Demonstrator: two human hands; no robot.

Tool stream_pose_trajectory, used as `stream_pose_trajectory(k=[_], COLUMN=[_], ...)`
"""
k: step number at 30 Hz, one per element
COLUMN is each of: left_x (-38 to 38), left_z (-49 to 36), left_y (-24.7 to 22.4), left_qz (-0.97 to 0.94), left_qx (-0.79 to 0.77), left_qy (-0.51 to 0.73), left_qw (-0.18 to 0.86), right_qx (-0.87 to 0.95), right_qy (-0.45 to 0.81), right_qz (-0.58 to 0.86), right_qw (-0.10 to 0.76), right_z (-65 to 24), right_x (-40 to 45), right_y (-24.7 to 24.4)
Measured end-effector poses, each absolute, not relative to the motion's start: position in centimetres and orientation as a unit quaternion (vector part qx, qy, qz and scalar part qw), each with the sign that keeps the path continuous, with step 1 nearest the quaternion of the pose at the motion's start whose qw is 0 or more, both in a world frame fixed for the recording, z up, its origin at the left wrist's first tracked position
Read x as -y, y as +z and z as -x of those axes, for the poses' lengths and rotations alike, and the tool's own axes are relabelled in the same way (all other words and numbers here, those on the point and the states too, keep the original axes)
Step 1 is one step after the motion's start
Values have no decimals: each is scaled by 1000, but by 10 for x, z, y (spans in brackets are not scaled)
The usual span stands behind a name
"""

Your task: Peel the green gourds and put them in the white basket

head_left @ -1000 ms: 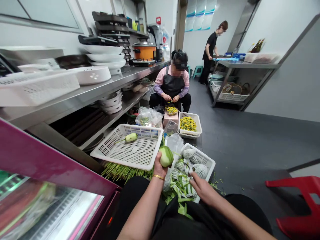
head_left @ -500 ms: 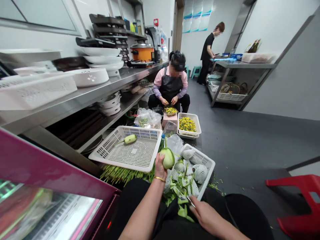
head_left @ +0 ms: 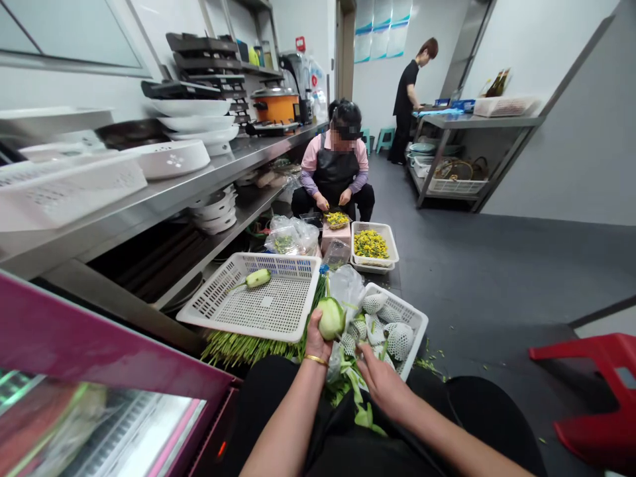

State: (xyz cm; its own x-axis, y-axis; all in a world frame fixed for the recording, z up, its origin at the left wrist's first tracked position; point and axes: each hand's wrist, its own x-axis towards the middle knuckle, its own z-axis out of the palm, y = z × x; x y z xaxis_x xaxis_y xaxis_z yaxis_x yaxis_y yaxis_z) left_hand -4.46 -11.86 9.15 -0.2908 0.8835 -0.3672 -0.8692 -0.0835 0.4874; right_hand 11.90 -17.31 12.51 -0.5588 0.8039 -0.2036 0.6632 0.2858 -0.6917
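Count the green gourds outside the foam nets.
2: one gourd in the left hand, another gourd lying in the white basket to its left; more may be hidden.

Light is bright and even — shadow lies beneath the steel counter [head_left: 254, 150], edges stretch, the pink-framed case [head_left: 109, 351] blurs.

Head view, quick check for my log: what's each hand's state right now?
Left hand: closed around the pale green vegetable.
Right hand: near the peelings; whether it holds anything cannot be told.
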Motion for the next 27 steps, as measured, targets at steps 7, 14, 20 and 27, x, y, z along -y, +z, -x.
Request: stream_pose_trajectory(k=[7,14,20,27], left_x=[118,121,115,111], left_z=[47,36,39,43], left_y=[92,80,79,90], left_qz=[34,-45,-45,52], left_qx=[-276,-379,-384,-332], left_qy=[687,664,712,688], left_qw=[671,643,585,643], right_qx=[794,820,809,805], right_qy=[407,301,315,365], right_qz=[444,477,494,467], right_qw=[86,93,40,-24], right_z=[-175,-108,-110,-179], right_x=[169,100,163,177], right_y=[129,189,127,120])
